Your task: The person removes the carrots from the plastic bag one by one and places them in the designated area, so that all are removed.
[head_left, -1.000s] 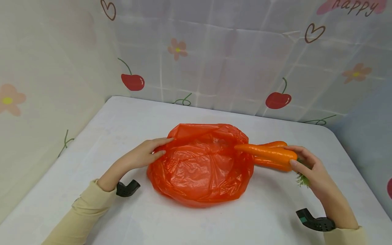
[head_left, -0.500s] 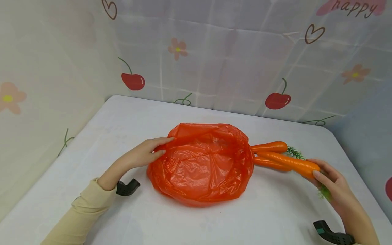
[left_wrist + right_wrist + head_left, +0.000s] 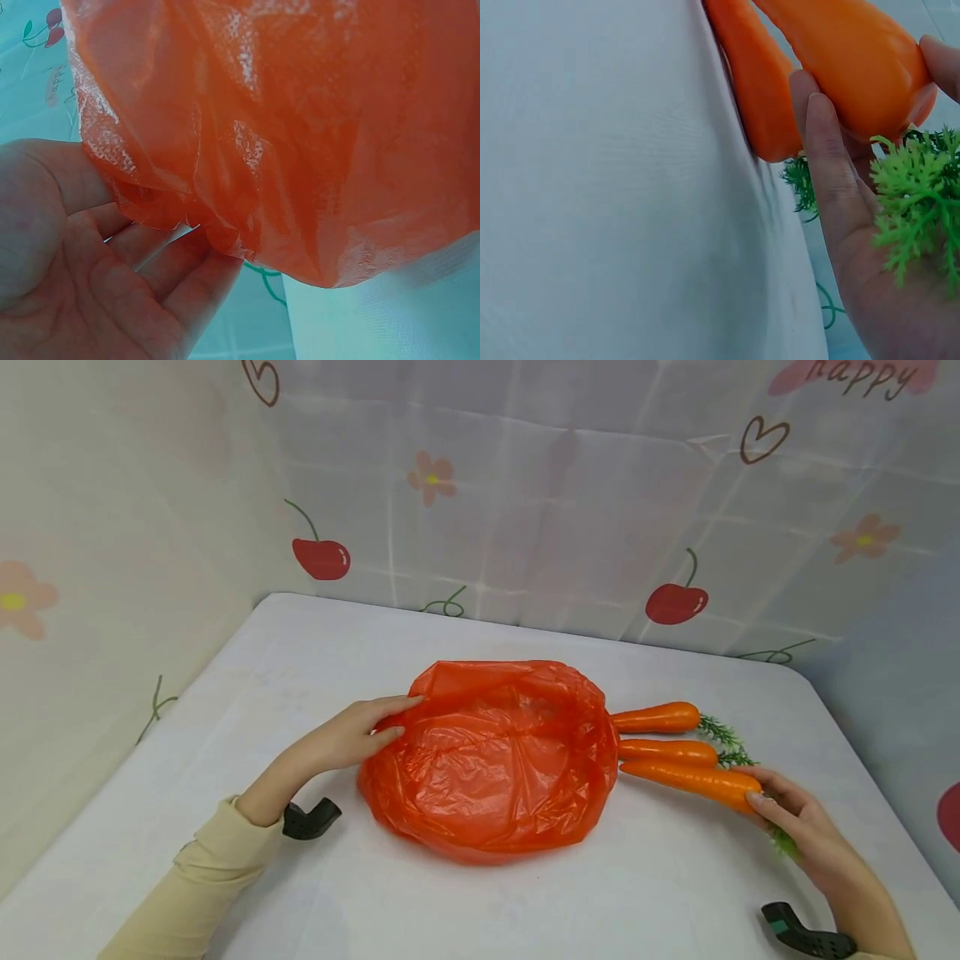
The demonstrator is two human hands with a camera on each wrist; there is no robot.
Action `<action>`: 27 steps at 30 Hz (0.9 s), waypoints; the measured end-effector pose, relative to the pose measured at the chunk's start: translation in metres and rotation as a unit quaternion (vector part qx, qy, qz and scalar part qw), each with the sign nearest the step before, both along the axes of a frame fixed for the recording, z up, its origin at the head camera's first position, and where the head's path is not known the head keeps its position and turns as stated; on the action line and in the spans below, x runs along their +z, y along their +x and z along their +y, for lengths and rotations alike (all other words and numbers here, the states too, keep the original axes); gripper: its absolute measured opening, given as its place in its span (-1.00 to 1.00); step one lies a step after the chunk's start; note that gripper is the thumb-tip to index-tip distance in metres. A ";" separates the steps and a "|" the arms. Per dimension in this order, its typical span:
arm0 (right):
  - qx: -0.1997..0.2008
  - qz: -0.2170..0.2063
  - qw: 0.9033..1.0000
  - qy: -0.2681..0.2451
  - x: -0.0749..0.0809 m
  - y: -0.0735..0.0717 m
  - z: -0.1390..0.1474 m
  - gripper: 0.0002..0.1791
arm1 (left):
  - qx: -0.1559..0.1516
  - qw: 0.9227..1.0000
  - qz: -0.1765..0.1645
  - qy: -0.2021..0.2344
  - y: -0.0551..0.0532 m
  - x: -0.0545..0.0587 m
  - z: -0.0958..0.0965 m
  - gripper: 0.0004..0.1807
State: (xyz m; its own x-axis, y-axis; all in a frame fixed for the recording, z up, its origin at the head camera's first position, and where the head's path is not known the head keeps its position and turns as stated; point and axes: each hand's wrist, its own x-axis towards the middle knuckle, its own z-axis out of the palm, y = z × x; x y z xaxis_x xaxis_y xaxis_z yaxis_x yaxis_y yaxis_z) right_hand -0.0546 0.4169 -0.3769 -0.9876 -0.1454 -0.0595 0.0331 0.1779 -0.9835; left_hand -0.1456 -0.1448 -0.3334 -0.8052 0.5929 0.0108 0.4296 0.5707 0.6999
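An orange-red plastic bag [image 3: 487, 777] lies with its mouth spread wide in the middle of the table. At its left rim, my left hand [image 3: 341, 743] holds the film between thumb and fingers; in the left wrist view the bag [image 3: 262, 150] covers some fingertips. To the right of the bag, my right hand [image 3: 806, 827] grips the thick end of a carrot [image 3: 690, 781], whose tip points at the bag. Its leafy green top [image 3: 922, 195] hangs over the palm. Two more carrots lie just behind, one in the middle [image 3: 667, 752] and one farther back [image 3: 660, 718], tips against the bag.
The white table [image 3: 360, 893] runs back to a patterned curtain [image 3: 525, 510] with cherries and flowers. Another curtain [image 3: 112, 527] closes off the left side. A black wrist device [image 3: 311, 820] sits below my left wrist, another [image 3: 806, 931] by the right.
My right hand has drawn the carrot rightward off the bag's edge and the other carrots, then lowered it in front of them. The left hand stays at the rim.
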 end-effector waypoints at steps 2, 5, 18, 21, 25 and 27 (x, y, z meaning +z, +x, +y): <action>-0.004 -0.008 1.000 0.028 -0.002 -0.002 -0.001 -0.63 | -0.002 1.000 0.003 0.000 0.000 0.000 0.000 -0.47; -0.009 -0.012 0.998 0.056 -0.004 -0.003 -0.004 -0.65 | -0.007 1.000 0.008 0.002 0.000 0.000 0.000 -0.47; -0.030 -0.050 0.986 0.159 -0.009 -0.006 -0.013 -0.63 | -0.007 1.000 0.008 0.001 0.000 0.000 0.000 -0.47; -0.030 -0.048 0.980 0.190 -0.010 -0.007 -0.015 -0.49 | -0.005 1.000 0.006 0.000 0.000 0.000 0.000 -0.47; -0.026 -0.045 0.977 0.208 -0.010 -0.008 -0.016 -0.39 | -0.004 1.000 0.004 -0.001 0.000 0.000 0.001 -0.47; -0.026 -0.044 0.975 0.216 -0.010 -0.009 -0.017 -0.38 | -0.004 1.000 0.002 -0.002 0.000 0.000 0.001 -0.47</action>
